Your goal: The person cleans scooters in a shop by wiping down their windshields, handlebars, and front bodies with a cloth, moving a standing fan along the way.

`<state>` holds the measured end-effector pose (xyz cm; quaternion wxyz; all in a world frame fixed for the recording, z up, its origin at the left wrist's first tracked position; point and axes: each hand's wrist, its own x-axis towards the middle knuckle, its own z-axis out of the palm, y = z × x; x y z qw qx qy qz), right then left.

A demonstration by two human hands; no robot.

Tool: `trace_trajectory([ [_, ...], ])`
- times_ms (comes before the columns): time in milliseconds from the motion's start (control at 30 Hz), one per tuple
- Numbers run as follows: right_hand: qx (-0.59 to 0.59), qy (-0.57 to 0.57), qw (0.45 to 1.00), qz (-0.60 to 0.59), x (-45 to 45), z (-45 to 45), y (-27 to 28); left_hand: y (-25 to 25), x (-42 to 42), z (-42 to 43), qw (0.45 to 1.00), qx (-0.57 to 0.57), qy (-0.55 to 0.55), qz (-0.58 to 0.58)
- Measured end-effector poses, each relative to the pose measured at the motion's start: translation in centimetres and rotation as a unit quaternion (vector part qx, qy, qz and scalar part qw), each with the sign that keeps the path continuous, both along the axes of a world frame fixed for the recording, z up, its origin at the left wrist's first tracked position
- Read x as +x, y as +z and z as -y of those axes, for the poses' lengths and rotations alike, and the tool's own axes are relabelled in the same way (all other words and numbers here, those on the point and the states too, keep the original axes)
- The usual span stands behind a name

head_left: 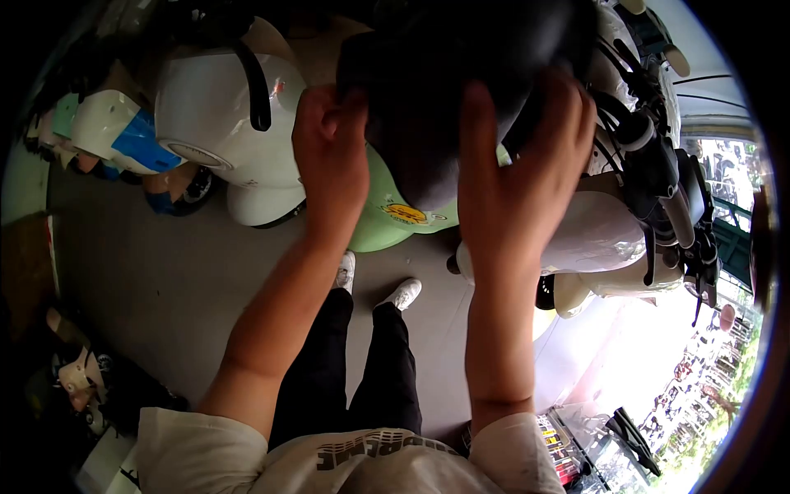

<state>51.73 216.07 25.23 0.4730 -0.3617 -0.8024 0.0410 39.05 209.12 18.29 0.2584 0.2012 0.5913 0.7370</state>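
Note:
A large black rounded object [436,90] fills the top middle, its lower part tapering down over a light green scooter body [380,218]. It may be a seat or a cover, but its kind is unclear. My left hand [333,160] has its fingers curled against the object's left edge. On the other side, my right hand [518,173] grips it, thumb in front and fingers around the right part; its fingertips are blurred. A yellow round sticker [405,213] shows on the green body just below the black tip.
White scooters stand to the left, the nearest with a glossy white body [218,115]. Handlebars [650,156] and more pale scooters crowd the right. My white shoes [401,294] stand on the grey floor [206,280]. A clear case [576,445] sits at lower right.

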Motion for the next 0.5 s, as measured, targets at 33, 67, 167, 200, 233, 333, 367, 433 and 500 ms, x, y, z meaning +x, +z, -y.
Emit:
trace_trajectory([
  [33,0.021,-0.005,0.999,0.037,-1.1,-1.6,0.0,0.1,-0.7,-1.4,0.998,-0.04,0.024,0.049],
  [67,0.064,-0.049,0.994,0.07,-2.1,-2.4,0.3,0.0,-1.5,-2.3,0.998,-0.036,0.023,0.048],
  [167,-0.007,-0.022,0.989,0.146,-2.8,-3.4,1.6,-0.9,-3.4,-3.6,0.984,-0.039,0.02,0.171],
  [200,0.042,-0.001,0.988,0.151,-2.7,-4.2,1.2,-1.4,-3.9,-3.7,0.984,-0.04,0.023,0.173],
  [233,0.09,0.02,0.984,0.155,-2.8,-4.4,1.1,-1.6,-4.4,-3.8,0.986,-0.035,-0.003,0.16],
  [333,0.03,0.014,0.982,0.185,-3.0,-4.3,1.8,-1.9,-3.3,-3.9,0.997,-0.003,0.018,0.072],
  [367,0.03,0.014,0.982,0.185,-3.2,-4.5,1.3,-1.6,-2.3,-3.8,0.998,0.026,0.062,-0.003],
  [433,0.11,-0.001,0.986,0.124,-3.9,-5.0,-0.2,-1.3,-1.1,-3.7,0.978,0.049,0.019,-0.204],
  [500,0.105,0.001,0.987,0.124,-4.0,-5.1,-0.5,-0.4,0.6,-5.3,0.983,0.134,0.004,-0.127],
])
